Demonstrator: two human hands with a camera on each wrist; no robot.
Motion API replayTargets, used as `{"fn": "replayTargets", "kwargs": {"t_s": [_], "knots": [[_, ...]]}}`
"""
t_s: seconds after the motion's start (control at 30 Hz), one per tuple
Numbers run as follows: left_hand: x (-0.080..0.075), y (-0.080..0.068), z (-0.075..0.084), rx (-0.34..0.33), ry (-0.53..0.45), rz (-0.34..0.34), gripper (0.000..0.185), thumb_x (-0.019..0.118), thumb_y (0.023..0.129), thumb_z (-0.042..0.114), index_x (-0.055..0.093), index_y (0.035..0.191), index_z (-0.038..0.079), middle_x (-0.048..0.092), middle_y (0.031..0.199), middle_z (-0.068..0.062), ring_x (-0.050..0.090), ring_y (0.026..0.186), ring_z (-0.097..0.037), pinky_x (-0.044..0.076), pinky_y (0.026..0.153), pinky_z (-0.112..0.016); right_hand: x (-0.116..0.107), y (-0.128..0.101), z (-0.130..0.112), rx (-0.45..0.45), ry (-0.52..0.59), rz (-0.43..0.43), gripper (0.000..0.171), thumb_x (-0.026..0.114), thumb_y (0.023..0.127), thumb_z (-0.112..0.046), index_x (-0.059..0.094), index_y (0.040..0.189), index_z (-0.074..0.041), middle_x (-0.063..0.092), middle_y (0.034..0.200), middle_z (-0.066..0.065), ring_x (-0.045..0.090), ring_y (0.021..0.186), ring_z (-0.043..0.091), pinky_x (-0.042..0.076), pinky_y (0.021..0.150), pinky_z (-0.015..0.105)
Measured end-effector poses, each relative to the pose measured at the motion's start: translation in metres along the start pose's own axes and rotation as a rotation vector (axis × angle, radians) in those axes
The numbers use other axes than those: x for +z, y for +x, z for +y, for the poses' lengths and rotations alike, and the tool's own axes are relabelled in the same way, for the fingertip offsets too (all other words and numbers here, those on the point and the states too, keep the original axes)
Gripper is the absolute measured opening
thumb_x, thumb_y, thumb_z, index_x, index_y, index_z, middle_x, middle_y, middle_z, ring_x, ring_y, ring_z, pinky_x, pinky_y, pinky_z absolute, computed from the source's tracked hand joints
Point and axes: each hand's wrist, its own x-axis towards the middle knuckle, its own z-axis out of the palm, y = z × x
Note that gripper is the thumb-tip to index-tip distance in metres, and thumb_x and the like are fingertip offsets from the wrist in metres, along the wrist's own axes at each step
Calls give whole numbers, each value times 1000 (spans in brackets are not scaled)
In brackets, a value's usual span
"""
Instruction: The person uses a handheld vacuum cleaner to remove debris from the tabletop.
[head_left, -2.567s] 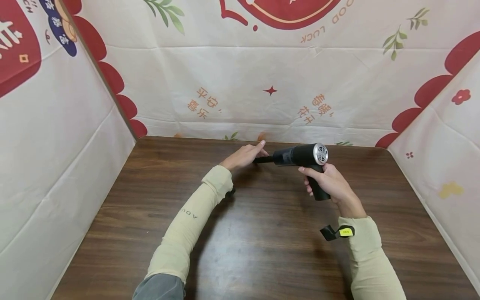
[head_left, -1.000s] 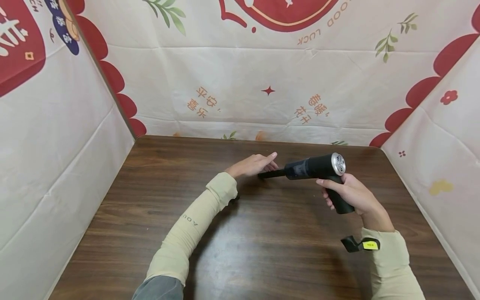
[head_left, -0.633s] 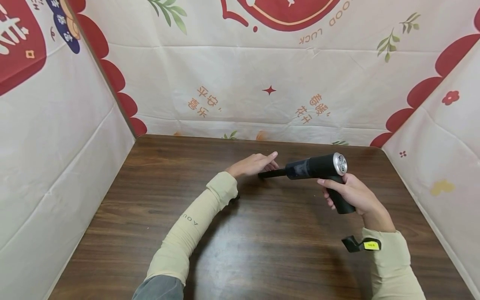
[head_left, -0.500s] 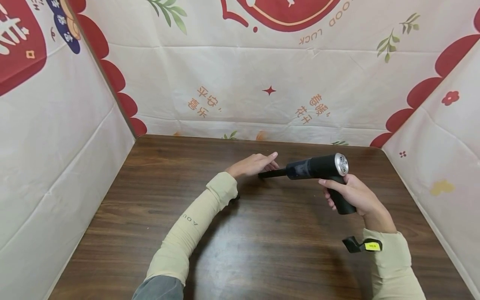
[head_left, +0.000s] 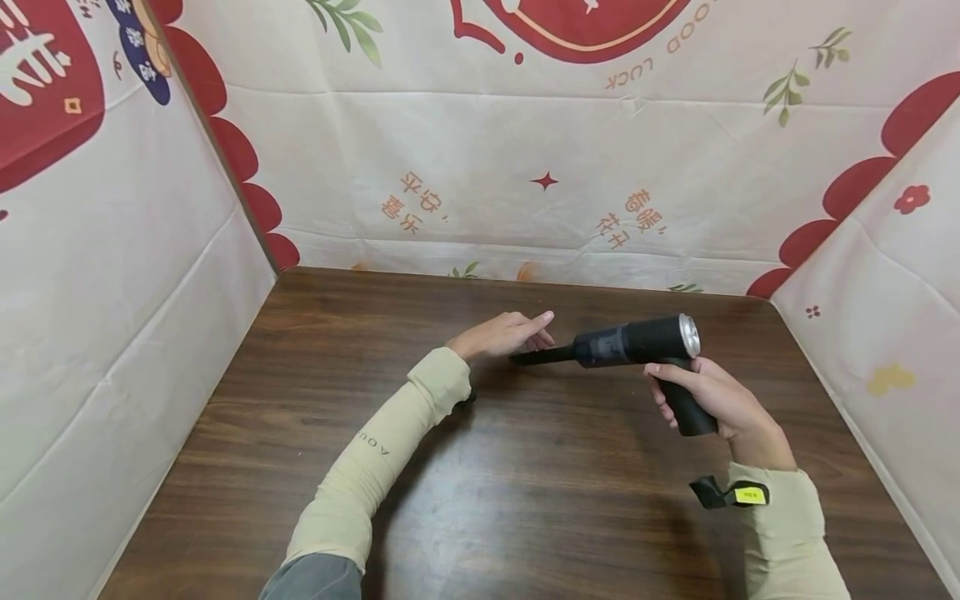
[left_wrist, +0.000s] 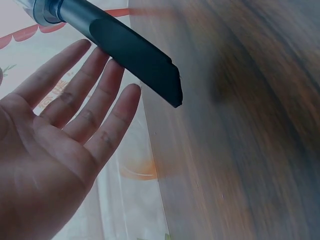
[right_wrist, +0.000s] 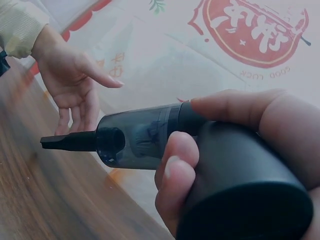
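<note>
Nozzle [left_wrist: 142,62] just beside open left hand [head_left: 501,335], perhaps touching fingers.

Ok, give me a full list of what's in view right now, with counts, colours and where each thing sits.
Handheld vacuum: one, black with a silver rear grille, held above the table right of centre.
Nozzle: one, black, flat-tipped, at the vacuum's front, pointing at the left palm, just off the fingers.
Table: one, dark brown wood grain, fills the lower view.
Cloth backdrop: cream with red and green print, on three sides of the table.
Wrist strap tag: one, yellow on black, at the right wrist.
Sleeves: two, pale beige.
Left hand: open, palm toward the nozzle.
Right hand: grips the vacuum's handle.
</note>
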Motion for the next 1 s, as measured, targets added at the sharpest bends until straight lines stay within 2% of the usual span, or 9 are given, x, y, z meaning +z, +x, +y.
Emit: {"fn": "replayTargets", "kwargs": {"t_s": [0.2,0.43,0.57,0.8,1.0], "knots": [[0,-3,-2,-13,11,-16,68,25,106,54,72,121,8,72,115,-2,66,103,-13,52,92,-28,-1,2,10,49,118,0,21,50,105,-25,63,94,-12,59,72,-1,59,58,10,55,54,26],[0,-8,-8,-14,27,-24,68,25,107,54,71,123,7,71,118,-4,66,105,-15,52,92,-27,-1,7,22,34,227,-56,24,46,107,-23,64,94,-13,60,72,-1,59,57,10,54,54,24],[-2,-13,-11,-15,59,-17,63,30,106,55,72,123,11,70,119,0,65,107,-12,51,95,-28,0,10,26,27,280,-100,27,42,108,-22,64,95,-13,60,72,-1,59,58,10,54,54,24],[0,-17,-7,34,161,-2,58,34,103,59,72,122,19,69,120,4,64,107,-8,50,96,-30,-5,8,23,13,289,-120,27,40,108,-20,63,97,-13,59,73,0,59,58,10,54,55,24],[7,-12,-4,43,164,-1,59,33,103,60,71,123,19,68,122,4,63,110,-9,49,98,-31,-8,1,18,25,248,-90,27,41,108,-22,65,98,-14,60,73,-1,60,58,10,55,55,24]]}}
